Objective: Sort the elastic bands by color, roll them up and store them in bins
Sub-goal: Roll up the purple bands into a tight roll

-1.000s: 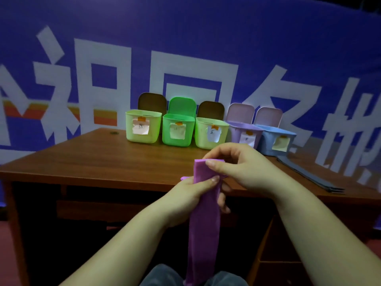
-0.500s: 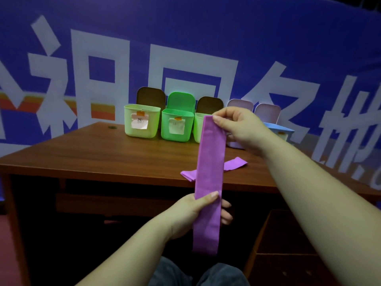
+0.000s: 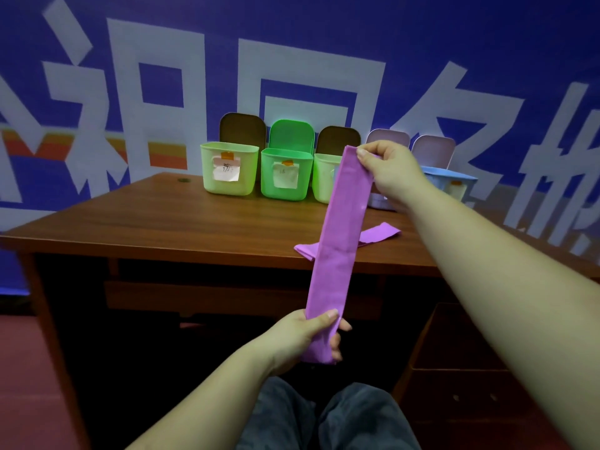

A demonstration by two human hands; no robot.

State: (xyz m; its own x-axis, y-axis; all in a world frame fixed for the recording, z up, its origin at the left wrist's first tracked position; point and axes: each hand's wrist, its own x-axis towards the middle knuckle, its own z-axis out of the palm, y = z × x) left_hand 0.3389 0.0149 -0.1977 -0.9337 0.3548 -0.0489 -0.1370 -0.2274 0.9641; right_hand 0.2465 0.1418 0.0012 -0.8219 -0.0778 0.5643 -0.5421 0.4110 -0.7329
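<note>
The person holds one purple band (image 3: 341,248) pulled out long and flat between two hands. The right hand (image 3: 389,167) is up high, at about 1 o'clock in the head view. Its thumb and fingers pinch the top end of the band. The left hand (image 3: 308,336) is low, at about 6 o'clock, just above the person's lap. Its thumb lies on the front of the band and its fingers curl round the back, so it grips the band near the bottom end. A short bit of band hangs out below that hand.

The band's long side runs from the low hand up and a little to the right, toward 1 o'clock. It hangs in the air in front of the table (image 3: 162,228) and does not rest on it.

A second purple band (image 3: 380,233) lies flat on the table behind the held one, near the front edge.

Five bins stand in a row at the back of the table. The purple bin (image 3: 376,199) is mostly hidden behind the right hand and the band, so the right hand is the closer one to it.

To roll the band, it looks like one end has to be curled toward the other along that long line. The low left hand seems a good place to start the roll, while the right hand keeps the band tight
</note>
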